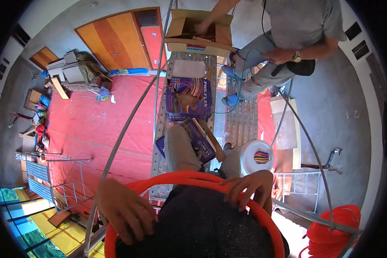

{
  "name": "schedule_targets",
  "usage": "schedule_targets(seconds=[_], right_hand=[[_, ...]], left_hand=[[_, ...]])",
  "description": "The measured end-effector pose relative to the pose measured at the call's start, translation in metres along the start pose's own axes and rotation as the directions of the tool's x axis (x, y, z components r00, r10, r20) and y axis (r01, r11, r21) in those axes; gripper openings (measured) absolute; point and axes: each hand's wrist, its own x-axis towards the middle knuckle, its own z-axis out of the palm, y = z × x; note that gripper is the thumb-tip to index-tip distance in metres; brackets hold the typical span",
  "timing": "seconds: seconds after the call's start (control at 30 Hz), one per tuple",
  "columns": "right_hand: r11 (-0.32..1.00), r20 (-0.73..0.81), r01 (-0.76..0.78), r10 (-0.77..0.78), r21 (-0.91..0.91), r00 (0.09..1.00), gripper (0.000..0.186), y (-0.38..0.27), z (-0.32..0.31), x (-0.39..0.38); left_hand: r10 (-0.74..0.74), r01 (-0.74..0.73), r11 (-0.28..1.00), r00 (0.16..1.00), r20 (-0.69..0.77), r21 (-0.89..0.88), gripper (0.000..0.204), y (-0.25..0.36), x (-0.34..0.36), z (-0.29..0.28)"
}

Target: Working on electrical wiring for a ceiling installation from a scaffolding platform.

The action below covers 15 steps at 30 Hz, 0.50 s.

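While both hands grip the orange hose (189, 177) loop at chest level, left hand (127, 210) closes on its left arc, fingers hidden underneath; right hand (249, 187) curls over the top right. Loop's lower part is cut off. Second coil (335, 232) sits far right.

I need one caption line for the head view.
Both hands, left and right, grip an orange conduit loop on scaffold planks.

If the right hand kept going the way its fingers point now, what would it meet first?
The right hand already curls over the orange corrugated conduit loop; its fingers point down-left, so probably the dark-clothed torso next, though depth is unclear.
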Motion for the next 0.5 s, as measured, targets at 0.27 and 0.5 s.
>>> schedule_targets(seconds=[0.27, 0.5], right_hand=[[0.998, -0.091, 0.007, -0.012, -0.059, 0.996, 0.038, -0.040, 0.003, 0.004], [0.994, 0.106, 0.064, -0.054, -0.093, 0.993, 0.042, -0.046, 0.009, -0.002]], left_hand=[[-0.184, 0.236, 0.959, 0.939, -0.290, 0.156, 0.041, 0.048, -0.016, -0.007], [-0.095, 0.066, 0.984, 0.981, 0.171, 0.165, 0.033, 0.065, 0.004, -0.021]])
